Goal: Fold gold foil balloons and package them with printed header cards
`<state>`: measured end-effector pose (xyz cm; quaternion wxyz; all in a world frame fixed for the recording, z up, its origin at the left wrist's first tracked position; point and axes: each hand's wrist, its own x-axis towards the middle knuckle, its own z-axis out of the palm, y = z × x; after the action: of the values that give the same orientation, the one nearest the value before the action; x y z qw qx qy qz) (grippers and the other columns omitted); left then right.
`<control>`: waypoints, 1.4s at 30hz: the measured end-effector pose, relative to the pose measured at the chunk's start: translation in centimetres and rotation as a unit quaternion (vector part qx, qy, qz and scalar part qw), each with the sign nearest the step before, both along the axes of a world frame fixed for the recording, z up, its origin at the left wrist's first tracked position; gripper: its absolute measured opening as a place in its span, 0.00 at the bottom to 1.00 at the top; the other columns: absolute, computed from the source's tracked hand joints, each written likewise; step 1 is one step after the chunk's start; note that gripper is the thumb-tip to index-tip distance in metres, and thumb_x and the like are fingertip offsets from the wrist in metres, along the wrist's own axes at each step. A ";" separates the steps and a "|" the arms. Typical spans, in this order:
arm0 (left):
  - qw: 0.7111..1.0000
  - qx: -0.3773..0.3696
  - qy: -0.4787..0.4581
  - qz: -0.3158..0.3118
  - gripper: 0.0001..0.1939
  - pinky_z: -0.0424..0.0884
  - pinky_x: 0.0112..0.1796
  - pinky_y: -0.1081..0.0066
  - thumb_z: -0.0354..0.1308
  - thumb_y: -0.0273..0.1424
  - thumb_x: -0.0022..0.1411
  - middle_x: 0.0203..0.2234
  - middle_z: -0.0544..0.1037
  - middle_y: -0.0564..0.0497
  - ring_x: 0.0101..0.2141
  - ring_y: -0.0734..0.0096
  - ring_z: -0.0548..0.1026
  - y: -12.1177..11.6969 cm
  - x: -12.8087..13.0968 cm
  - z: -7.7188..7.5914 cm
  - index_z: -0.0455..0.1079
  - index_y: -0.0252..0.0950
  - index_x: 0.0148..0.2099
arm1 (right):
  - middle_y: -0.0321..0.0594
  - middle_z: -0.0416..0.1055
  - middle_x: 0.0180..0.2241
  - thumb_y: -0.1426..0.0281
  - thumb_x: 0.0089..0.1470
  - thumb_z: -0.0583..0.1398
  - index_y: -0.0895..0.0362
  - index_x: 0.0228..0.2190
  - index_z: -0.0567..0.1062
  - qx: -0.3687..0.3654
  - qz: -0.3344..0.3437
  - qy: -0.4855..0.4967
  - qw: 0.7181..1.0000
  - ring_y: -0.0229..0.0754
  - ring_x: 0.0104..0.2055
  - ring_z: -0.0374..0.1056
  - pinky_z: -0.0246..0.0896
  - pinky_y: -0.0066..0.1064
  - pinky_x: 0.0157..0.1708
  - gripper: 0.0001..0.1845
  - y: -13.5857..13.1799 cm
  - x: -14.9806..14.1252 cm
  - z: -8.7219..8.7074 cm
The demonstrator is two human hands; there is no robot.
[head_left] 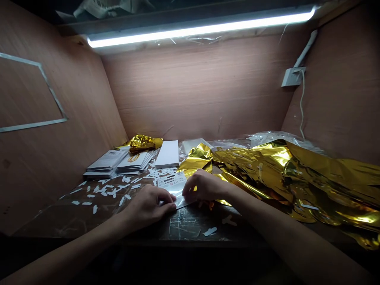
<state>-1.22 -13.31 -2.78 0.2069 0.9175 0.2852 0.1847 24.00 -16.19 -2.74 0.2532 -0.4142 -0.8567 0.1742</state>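
Observation:
Between my hands a clear, shiny packet with a printed white card [170, 181] lies on the table near its front edge. My left hand [150, 202] pinches the packet's near left corner, thumb and forefinger together. At the opposite side my right hand [203, 185] is closed, its fingertips pressed on the packet's right edge. Crumpled gold foil [198, 157] reaches right up behind my right hand. Small white strips [111, 190] are scattered to the left of my left hand.
Stacked white cards [105, 161] stand at the back left, beside a thicker white stack [167, 153]. A gold foil bundle [145, 142] rests on the cards. Large gold foil sheets [267, 170] cover the right side, with clear plastic [276, 137] behind. Wooden panels [196, 87] enclose the table.

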 end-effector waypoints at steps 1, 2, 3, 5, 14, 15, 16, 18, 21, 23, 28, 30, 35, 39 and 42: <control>1.000 -0.017 -0.005 0.005 0.05 0.76 0.38 0.72 0.66 0.35 0.61 0.35 0.86 0.53 0.35 0.66 0.83 0.3 -0.1 0.1 0.83 0.43 0.36 | 0.34 0.80 0.29 0.72 0.48 0.71 0.53 0.32 0.85 0.011 -0.006 0.007 1.000 0.37 0.30 0.73 0.62 0.25 0.33 0.06 0.3 0.2 -0.2; 0.999 -0.033 -0.010 0.009 0.05 0.76 0.38 0.72 0.67 0.35 0.59 0.35 0.86 0.53 0.36 0.66 0.83 0.7 -0.3 0.1 0.83 0.43 0.37 | 0.35 0.80 0.29 0.73 0.47 0.72 0.53 0.30 0.85 0.022 -0.011 0.009 1.000 0.37 0.31 0.73 0.62 0.26 0.34 0.05 0.6 0.4 -0.5; 0.999 -0.049 -0.015 0.012 0.05 0.77 0.40 0.71 0.69 0.34 0.57 0.36 0.86 0.53 0.37 0.65 0.83 0.9 -0.5 0.1 0.84 0.43 0.37 | 0.35 0.80 0.29 0.72 0.46 0.72 0.54 0.29 0.85 0.028 -0.012 0.011 0.999 0.38 0.31 0.72 0.62 0.26 0.35 0.04 1.0 0.6 -0.7; 0.996 -0.088 -0.028 0.010 0.06 0.78 0.43 0.69 0.69 0.32 0.55 0.39 0.86 0.53 0.40 0.63 0.83 1.4 -0.9 0.0 0.84 0.43 0.37 | 0.36 0.79 0.29 0.70 0.45 0.74 0.55 0.26 0.84 0.014 -0.005 0.017 1.000 0.38 0.31 0.72 0.63 0.27 0.35 0.04 1.5 1.0 -1.1; 0.987 -0.131 -0.006 -0.091 0.23 0.76 0.52 0.60 0.54 0.18 0.52 0.50 0.83 0.52 0.51 0.59 0.80 2.5 -2.5 0.5 0.85 0.44 0.40 | 0.40 0.83 0.37 0.69 0.49 0.69 0.54 0.30 0.87 -0.080 -0.006 0.019 0.997 0.42 0.37 0.77 0.68 0.28 0.38 0.05 1.4 1.9 -0.2; 0.989 -0.117 -0.006 -0.092 0.22 0.77 0.51 0.62 0.54 0.18 0.52 0.49 0.83 0.52 0.49 0.60 0.81 2.2 -2.4 0.6 0.85 0.43 0.39 | 0.40 0.83 0.37 0.71 0.49 0.68 0.54 0.30 0.87 -0.074 -0.007 0.018 0.997 0.42 0.37 0.77 0.69 0.28 0.39 0.05 1.2 1.8 -0.1; 0.992 -0.091 -0.011 -0.085 0.19 0.77 0.49 0.63 0.55 0.20 0.54 0.47 0.84 0.51 0.47 0.60 0.82 1.8 -2.2 0.7 0.84 0.42 0.39 | 0.40 0.83 0.37 0.72 0.48 0.68 0.54 0.29 0.87 -0.069 -0.011 0.017 0.997 0.43 0.38 0.77 0.69 0.29 0.39 0.06 1.1 1.6 -0.1; 0.998 -0.006 -0.019 -0.058 0.13 0.75 0.49 0.62 0.60 0.27 0.57 0.44 0.85 0.48 0.45 0.58 0.82 0.7 -1.7 0.6 0.83 0.41 0.41 | 0.39 0.83 0.36 0.76 0.46 0.66 0.54 0.29 0.87 -0.054 -0.026 0.016 0.998 0.42 0.37 0.78 0.69 0.28 0.39 0.09 1.0 1.3 -0.2; 0.992 0.122 -0.003 -0.036 0.26 0.70 0.53 0.55 0.70 0.42 0.52 0.45 0.84 0.44 0.46 0.50 0.80 -1.2 -1.0 0.2 0.79 0.39 0.52 | 0.38 0.83 0.33 0.80 0.44 0.65 0.55 0.29 0.86 0.003 -0.079 0.039 0.996 0.42 0.35 0.77 0.69 0.28 0.38 0.12 1.2 0.9 -0.8; 0.986 0.160 0.014 -0.048 0.36 0.67 0.54 0.51 0.72 0.49 0.48 0.44 0.83 0.43 0.45 0.47 0.79 -2.1 -0.8 0.0 0.75 0.38 0.56 | 0.38 0.82 0.32 0.80 0.46 0.64 0.55 0.29 0.85 0.054 -0.107 0.065 0.991 0.41 0.34 0.77 0.69 0.29 0.39 0.11 1.5 0.7 -1.1; 0.974 0.200 0.038 -0.099 0.36 0.67 0.50 0.52 0.73 0.52 0.44 0.35 0.83 0.46 0.36 0.53 0.78 -2.5 -2.0 0.4 0.76 0.39 0.52 | 0.38 0.82 0.32 0.80 0.50 0.64 0.54 0.29 0.84 0.130 -0.116 0.051 0.983 0.41 0.36 0.76 0.67 0.32 0.42 0.11 1.5 0.4 -1.1; 0.968 0.220 0.044 -0.110 0.35 0.68 0.48 0.53 0.73 0.51 0.45 0.36 0.82 0.45 0.38 0.53 0.77 -2.3 -2.8 0.4 0.76 0.39 0.53 | 0.38 0.82 0.33 0.79 0.50 0.65 0.53 0.29 0.84 0.137 -0.130 0.031 0.981 0.41 0.36 0.76 0.66 0.33 0.41 0.10 1.3 0.2 -1.0; 0.949 0.249 0.078 -0.175 0.26 0.70 0.42 0.58 0.68 0.37 0.58 0.38 0.83 0.46 0.39 0.56 0.78 -2.9 -5.6 0.6 0.72 0.40 0.58 | 0.38 0.82 0.33 0.80 0.49 0.66 0.53 0.29 0.85 0.114 -0.147 0.002 0.982 0.41 0.37 0.75 0.64 0.34 0.44 0.10 1.4 0.2 -1.2; 0.940 0.317 0.008 -0.126 0.21 0.71 0.45 0.58 0.58 0.24 0.67 0.40 0.84 0.48 0.41 0.58 0.80 -2.8 -8.5 2.4 0.72 0.45 0.60 | 0.38 0.81 0.33 0.77 0.50 0.65 0.53 0.31 0.85 0.084 -0.136 -0.015 0.987 0.41 0.36 0.74 0.63 0.33 0.41 0.10 1.8 0.4 -1.7; 0.924 0.368 -0.099 0.035 0.15 0.72 0.49 0.56 0.60 0.30 0.66 0.45 0.84 0.48 0.45 0.54 0.80 0.0 -10.8 4.4 0.78 0.47 0.54 | 0.39 0.81 0.32 0.77 0.51 0.64 0.53 0.31 0.86 0.072 -0.119 -0.021 0.990 0.41 0.35 0.73 0.63 0.32 0.41 0.10 1.9 0.4 -2.1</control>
<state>-12.00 -13.32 1.62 -0.1246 0.8958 0.2068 0.3732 24.35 -14.32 -4.79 0.2835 -0.4975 -0.8167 0.0720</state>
